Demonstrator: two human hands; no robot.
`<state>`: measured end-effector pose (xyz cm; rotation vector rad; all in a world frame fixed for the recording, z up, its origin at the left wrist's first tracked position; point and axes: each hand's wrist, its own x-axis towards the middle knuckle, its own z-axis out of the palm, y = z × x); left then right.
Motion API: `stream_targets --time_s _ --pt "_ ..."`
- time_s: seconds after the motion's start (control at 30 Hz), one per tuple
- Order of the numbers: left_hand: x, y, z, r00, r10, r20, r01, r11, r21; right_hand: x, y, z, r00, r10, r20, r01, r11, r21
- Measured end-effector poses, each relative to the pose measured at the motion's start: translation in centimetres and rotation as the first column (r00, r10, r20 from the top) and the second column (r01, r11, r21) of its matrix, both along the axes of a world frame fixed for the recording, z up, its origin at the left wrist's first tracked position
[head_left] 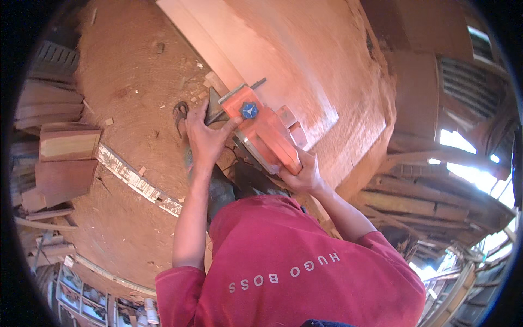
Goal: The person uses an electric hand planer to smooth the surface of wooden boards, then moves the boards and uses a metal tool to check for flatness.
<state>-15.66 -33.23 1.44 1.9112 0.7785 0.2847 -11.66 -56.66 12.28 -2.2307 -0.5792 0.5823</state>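
An orange electric planer [263, 128] with a blue knob [249, 110] rests at the near end of a long wooden board [210, 38], over the board's left edge. My right hand [306, 173] is wrapped round its rear handle. At the planer's front left, my left hand [206, 135] grips the side guide, its thumb against the orange body near the knob. Some of the left fingers are partly hidden behind the guide. A dark rod [258, 83] sticks out at the front of the planer. The planer's sole is out of sight.
A sawdust-covered work surface [348, 103] spreads to the right of the board. Stacked boards [68, 147] lie at the left, and a pale timber strip [131, 174] crosses the dusty floor. Wood scraps lie near my foot [181, 113]. More timber [430, 201] is piled at the right.
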Motion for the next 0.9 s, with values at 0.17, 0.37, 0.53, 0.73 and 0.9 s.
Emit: stream_targets --time_s 0.17,0.37,0.53,0.73,0.9 --pt "6.1 11.1 0.6 0.998 0.038 -0.044 -0.043 0.993 -0.109 6.1 10.2 -1.8 0.991 0.098 0.093 -0.098 0.995 -0.007" --pt "13.2 24.0 -2.1 0.993 0.111 0.039 -0.106 0.987 -0.123 13.8 24.3 -0.9 0.983 0.146 0.112 -0.150 0.988 0.032" --pt "19.1 33.9 -2.4 0.984 0.115 0.139 -0.067 0.947 -0.314 20.0 33.3 -4.4 0.927 0.137 0.350 -0.212 0.960 0.183" --pt "21.0 37.2 -6.2 0.916 0.377 0.139 -0.356 0.922 -0.153 19.5 37.5 -2.3 0.988 0.122 0.095 -0.139 0.969 0.203" --pt "13.0 23.0 -6.9 0.947 0.260 0.190 -0.186 0.922 -0.339 14.0 23.5 -4.8 0.956 0.145 0.256 -0.169 0.983 0.077"
